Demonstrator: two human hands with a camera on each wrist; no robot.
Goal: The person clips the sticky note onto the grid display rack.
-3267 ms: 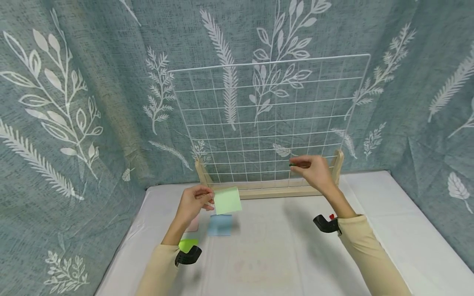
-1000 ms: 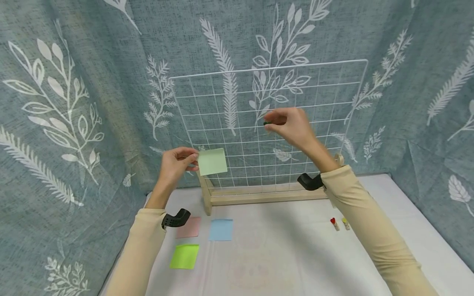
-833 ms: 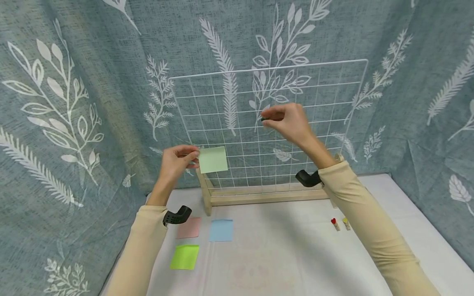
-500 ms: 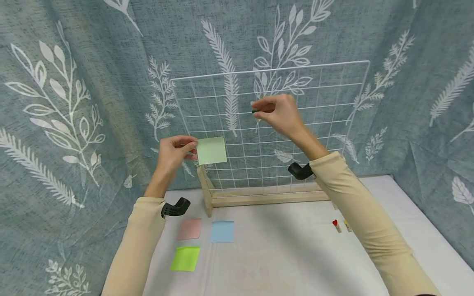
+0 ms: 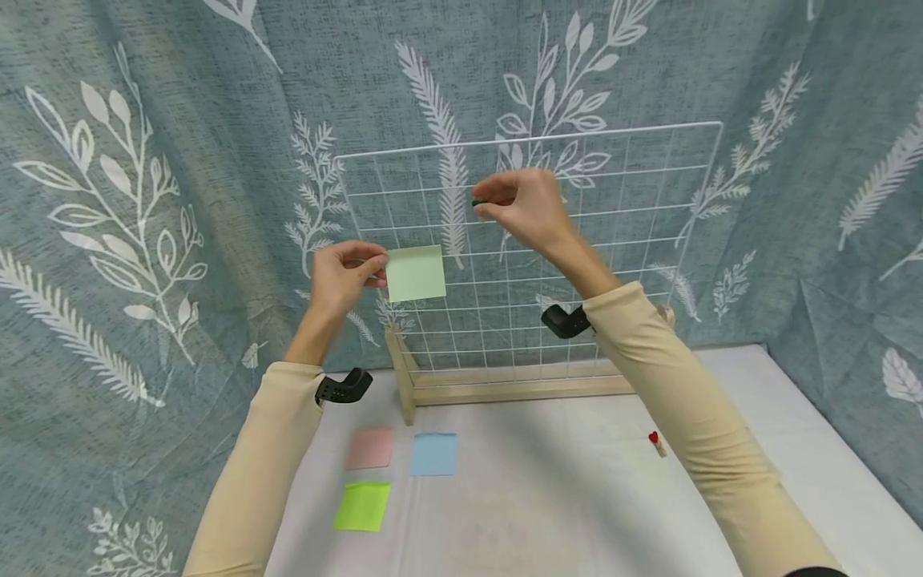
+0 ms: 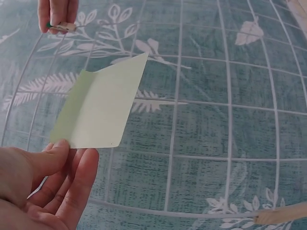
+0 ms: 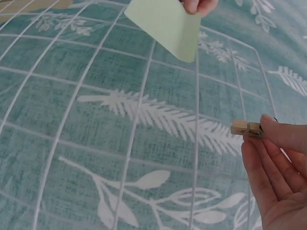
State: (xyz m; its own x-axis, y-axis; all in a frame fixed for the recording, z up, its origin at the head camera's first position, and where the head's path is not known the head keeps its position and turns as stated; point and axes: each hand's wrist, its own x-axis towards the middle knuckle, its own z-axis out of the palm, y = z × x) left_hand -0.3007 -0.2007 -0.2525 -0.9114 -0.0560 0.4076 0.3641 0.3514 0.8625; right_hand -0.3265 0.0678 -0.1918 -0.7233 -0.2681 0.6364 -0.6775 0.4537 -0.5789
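My left hand [image 5: 342, 276] pinches the left edge of a pale green sticky note [image 5: 416, 274] between thumb and fingers. In the left wrist view the note [image 6: 103, 108] shows a bent strip along its pinched side. Higher and to the right, my right hand [image 5: 526, 207] pinches a small wooden clothespin; the right wrist view shows the clothespin [image 7: 247, 128] with its wooden end pointing away from the fingers. Both hands are in front of a white wire grid panel [image 5: 519, 280]. Whether the note touches the wires cannot be told.
The grid stands in a wooden base [image 5: 519, 390] on a white-covered table [image 5: 534, 497]. Pink [image 5: 370, 448], blue [image 5: 434, 454] and lime green [image 5: 362, 506] sticky notes lie at the left. A clothespin with a red heart [image 5: 657, 443] lies at the right. Patterned curtain [image 5: 216, 200] hangs behind.
Both hands have risen from near the table and base, carrying the pale green note and the clothespin. The right hand has also moved left, nearer the note. The yellow-topped clothespin is now hidden behind the right sleeve.
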